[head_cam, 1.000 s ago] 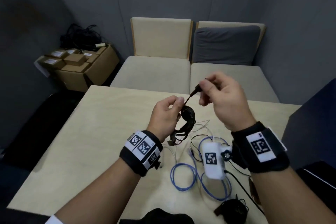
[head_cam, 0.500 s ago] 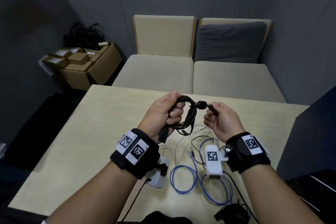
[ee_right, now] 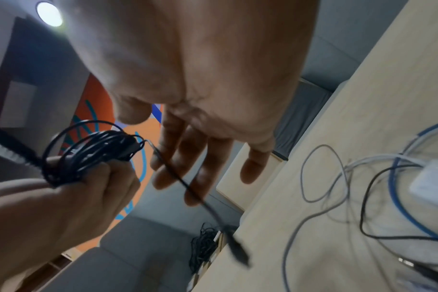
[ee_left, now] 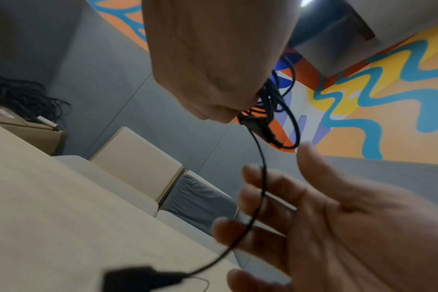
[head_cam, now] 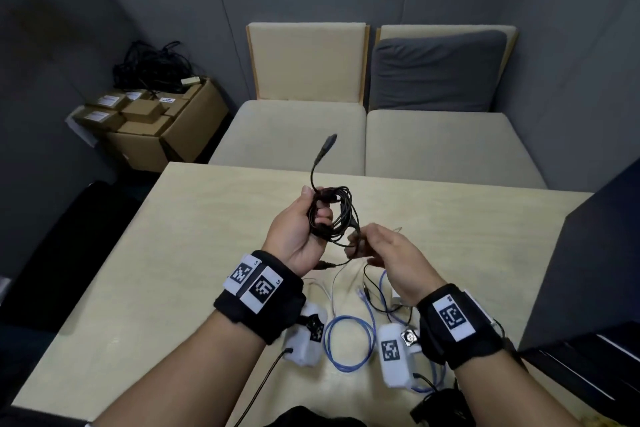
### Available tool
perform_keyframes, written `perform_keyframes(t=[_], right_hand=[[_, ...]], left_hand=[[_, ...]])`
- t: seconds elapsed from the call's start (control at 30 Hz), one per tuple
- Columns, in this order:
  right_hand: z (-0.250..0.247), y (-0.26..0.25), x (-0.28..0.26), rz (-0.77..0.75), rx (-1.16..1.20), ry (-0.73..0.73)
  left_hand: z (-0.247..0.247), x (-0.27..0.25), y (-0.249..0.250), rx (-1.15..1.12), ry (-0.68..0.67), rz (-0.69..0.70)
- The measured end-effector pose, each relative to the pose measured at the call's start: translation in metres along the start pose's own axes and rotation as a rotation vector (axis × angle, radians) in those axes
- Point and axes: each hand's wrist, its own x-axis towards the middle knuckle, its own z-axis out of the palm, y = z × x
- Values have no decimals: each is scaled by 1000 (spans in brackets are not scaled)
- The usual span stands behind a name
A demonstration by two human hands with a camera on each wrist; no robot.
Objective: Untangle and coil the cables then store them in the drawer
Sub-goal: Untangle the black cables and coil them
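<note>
My left hand (head_cam: 304, 229) grips a coil of thin black cable (head_cam: 337, 215) above the table, its fingers curled through the loops. One plug end (head_cam: 329, 144) sticks up past the coil. Another end hangs down, its plug (ee_right: 238, 252) dangling in front of my right hand (head_cam: 377, 250). That hand is just right of the coil with straight, spread fingers (ee_left: 275, 177) and holds nothing; the strand only passes across them. The left wrist view shows the coil (ee_left: 270, 102) under my left hand (ee_left: 213, 59). The drawer is not identifiable.
On the light wooden table (head_cam: 173, 270) below my hands lie a blue cable (head_cam: 349, 343), white cables (head_cam: 332, 291) and a thin black one (head_cam: 377, 298), tangled. A dark cabinet (head_cam: 588, 288) stands at the right. Sofa seats (head_cam: 294, 128) and a cardboard box (head_cam: 166, 128) are behind.
My right hand pinched a cable end beside the coil; it has let go and opened. One plug end now stands up above the coil in my left hand.
</note>
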Motion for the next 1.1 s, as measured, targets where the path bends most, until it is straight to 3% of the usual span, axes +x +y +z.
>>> perform_keyframes(t=[0.23, 0.43, 0.6, 0.77, 0.9, 1.03, 1.1], right_hand=[[5, -14, 4, -38, 325, 48], [7, -24, 6, -58, 283, 135], [2, -29, 3, -172, 175, 251], [1, -35, 1, -207, 153, 306], [5, -38, 1, -250, 104, 288], [10, -41, -1, -267, 150, 181], [8, -42, -3, -265, 165, 136]], left_hand=[[2, -2, -9, 142, -28, 15], [-4, -6, -15, 494, -5, 94], [-10, -11, -1, 629, 83, 111], [-5, -19, 23, 447, 188, 281], [10, -26, 18, 710, 38, 316], [15, -19, 14, 732, -107, 200], [14, -21, 16, 850, -228, 144]])
